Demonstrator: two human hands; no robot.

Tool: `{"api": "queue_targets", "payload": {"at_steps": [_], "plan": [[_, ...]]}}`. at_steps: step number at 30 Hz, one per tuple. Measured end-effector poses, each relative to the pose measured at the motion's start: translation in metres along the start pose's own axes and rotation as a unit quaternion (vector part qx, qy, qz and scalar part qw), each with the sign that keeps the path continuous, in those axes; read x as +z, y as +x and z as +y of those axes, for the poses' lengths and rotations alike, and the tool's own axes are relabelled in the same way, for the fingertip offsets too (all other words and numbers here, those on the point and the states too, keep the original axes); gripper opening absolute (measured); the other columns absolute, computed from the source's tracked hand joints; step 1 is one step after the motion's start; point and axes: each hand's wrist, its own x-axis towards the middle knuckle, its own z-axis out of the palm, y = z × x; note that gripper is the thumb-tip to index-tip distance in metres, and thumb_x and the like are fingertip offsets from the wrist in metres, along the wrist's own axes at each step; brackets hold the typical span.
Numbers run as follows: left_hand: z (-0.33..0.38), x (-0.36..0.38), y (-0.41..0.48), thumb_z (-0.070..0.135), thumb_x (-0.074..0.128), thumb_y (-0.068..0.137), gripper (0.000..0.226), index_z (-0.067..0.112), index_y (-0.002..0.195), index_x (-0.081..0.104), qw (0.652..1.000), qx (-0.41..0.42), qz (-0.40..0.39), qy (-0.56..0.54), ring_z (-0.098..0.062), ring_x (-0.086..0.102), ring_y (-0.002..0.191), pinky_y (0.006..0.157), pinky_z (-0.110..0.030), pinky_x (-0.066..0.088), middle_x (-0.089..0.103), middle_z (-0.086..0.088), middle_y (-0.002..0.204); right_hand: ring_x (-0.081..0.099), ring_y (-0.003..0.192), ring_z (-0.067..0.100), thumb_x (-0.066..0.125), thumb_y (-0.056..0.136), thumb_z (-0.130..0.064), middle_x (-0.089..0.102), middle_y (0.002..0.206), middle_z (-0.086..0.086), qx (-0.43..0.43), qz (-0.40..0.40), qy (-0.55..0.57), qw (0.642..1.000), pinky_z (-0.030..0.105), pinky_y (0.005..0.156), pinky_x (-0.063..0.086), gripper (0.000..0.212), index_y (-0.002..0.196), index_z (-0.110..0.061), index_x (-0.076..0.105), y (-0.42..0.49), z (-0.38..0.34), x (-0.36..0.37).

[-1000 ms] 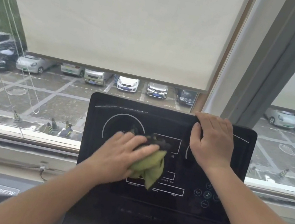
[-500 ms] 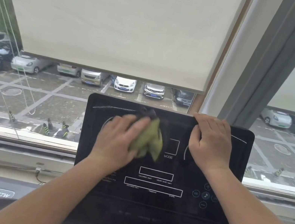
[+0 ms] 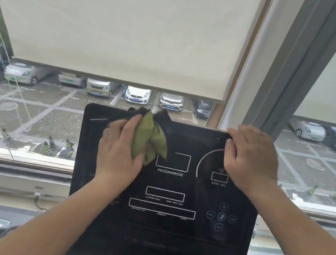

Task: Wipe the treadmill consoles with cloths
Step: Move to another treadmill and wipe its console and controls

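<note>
Left fingers (image 3: 132,126) clutch green cloth (image 3: 149,139) on console (image 3: 167,226), right fingers (image 3: 238,137) grip its edge, blinds (image 3: 125,18) behind

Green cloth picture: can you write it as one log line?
left grip: holds green cloth against console top | right grip: holds console top edge

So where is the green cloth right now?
In the head view, the green cloth is held by the left hand against the upper left of the black console, reaching its top edge, just above-left of the PROGAM/MODE box.
</note>
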Motion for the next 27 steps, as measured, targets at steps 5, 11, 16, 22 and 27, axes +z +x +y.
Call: {"api": "queue_targets", "payload": {"at_steps": [5,11,16,22,27], "plan": [[0.039,0.034,-0.060,0.021,0.083,0.076,0.087,0.024,0.152,0.040,0.999,0.012,-0.027,-0.018,-0.039,0.052,0.119,0.100,-0.051,0.049,0.046,-0.014,0.138,0.054,0.129,0.030,0.035,0.101,-0.038,0.066,0.127,0.002,0.042,0.008,-0.015,0.999,0.063,0.123,0.022,0.047,0.137,-0.022,0.061,-0.009,0.011,0.009],[0.008,0.015,-0.024,0.023,0.066,0.077,0.079,0.030,0.152,0.042,0.948,0.287,-0.114,0.079,-0.032,0.051,0.115,0.094,-0.050,0.051,0.048,-0.006,0.138,0.059,0.127,0.023,0.045,0.097,-0.030,0.071,0.127,-0.005,0.018,0.041,0.076,0.996,0.060,0.121,0.029,0.041,0.132,-0.023,0.067,-0.007,0.026,0.005],[0.079,0.044,-0.022,0.027,0.069,0.094,0.073,0.026,0.155,0.029,0.973,-0.203,0.073,-0.086,-0.028,0.039,0.133,0.114,-0.048,0.038,0.040,-0.011,0.145,0.066,0.119,0.024,0.042,0.095,-0.033,0.076,0.120,-0.005,0.001,0.056,0.122,0.991,0.052,0.104,0.047,0.044,0.124,-0.022,0.074,-0.005,0.034,0.006],[0.086,0.044,-0.042,0.026,0.082,0.071,0.094,0.030,0.154,0.038,0.937,0.287,-0.170,0.106,-0.033,0.052,0.117,0.095,-0.050,0.053,0.047,-0.008,0.139,0.063,0.125,0.020,0.043,0.097,-0.031,0.073,0.127,-0.005,-0.027,0.029,0.146,0.988,0.046,0.106,0.045,0.043,0.129,-0.022,0.069,-0.006,0.048,0.001],[0.095,0.039,-0.001,0.021,0.075,0.083,0.086,0.036,0.154,0.030,0.997,0.025,-0.055,0.042,-0.029,0.045,0.127,0.104,-0.048,0.047,0.041,-0.002,0.142,0.061,0.126,0.020,0.040,0.096,-0.032,0.072,0.128,-0.007,-0.027,0.011,0.154,0.988,0.044,0.106,0.045,0.045,0.130,-0.025,0.068,-0.006,0.050,-0.004]]}}
